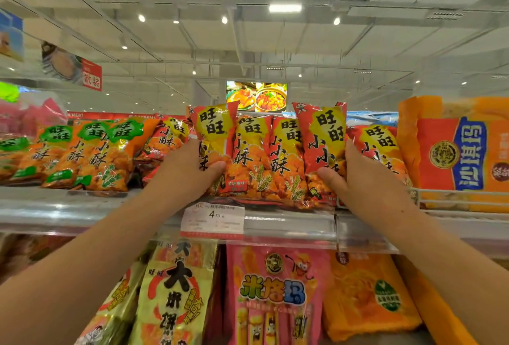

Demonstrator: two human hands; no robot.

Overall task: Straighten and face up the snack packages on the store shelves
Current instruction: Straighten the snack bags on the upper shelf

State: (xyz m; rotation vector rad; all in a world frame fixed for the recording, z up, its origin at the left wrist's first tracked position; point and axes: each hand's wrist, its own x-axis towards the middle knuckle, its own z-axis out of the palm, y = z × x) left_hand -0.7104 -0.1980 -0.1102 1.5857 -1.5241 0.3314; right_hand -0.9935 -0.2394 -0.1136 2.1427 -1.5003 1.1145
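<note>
Nearest the camera, at 6 o'clock under the shelf edge, hang a pink snack bag [275, 289], a yellow bag with bold black characters [176, 287] at 7 o'clock and an orange bag [366, 298] at 5 o'clock. Above them a price tag [212, 219] sits on the clear shelf rail [289, 225].

Both forearms reach up to the shelf. The left hand [190, 168] grips the left end of a row of red-and-yellow snack packs [264, 152] at the centre, thumb curled onto the front of the outer pack. The right hand [355, 174] holds the right end in the same way, thumb pressed on the front. The packs stand upright, faces forward, squeezed side by side between the hands; each is glossy, red with a yellow patch, black characters and pictured orange puffs.

At 9 o'clock lie leaning orange packs with green labels [91, 157]. At 3 o'clock stands a large orange bag [457, 154]. Beyond, at 12 o'clock, glows a food picture sign [256, 96].
</note>
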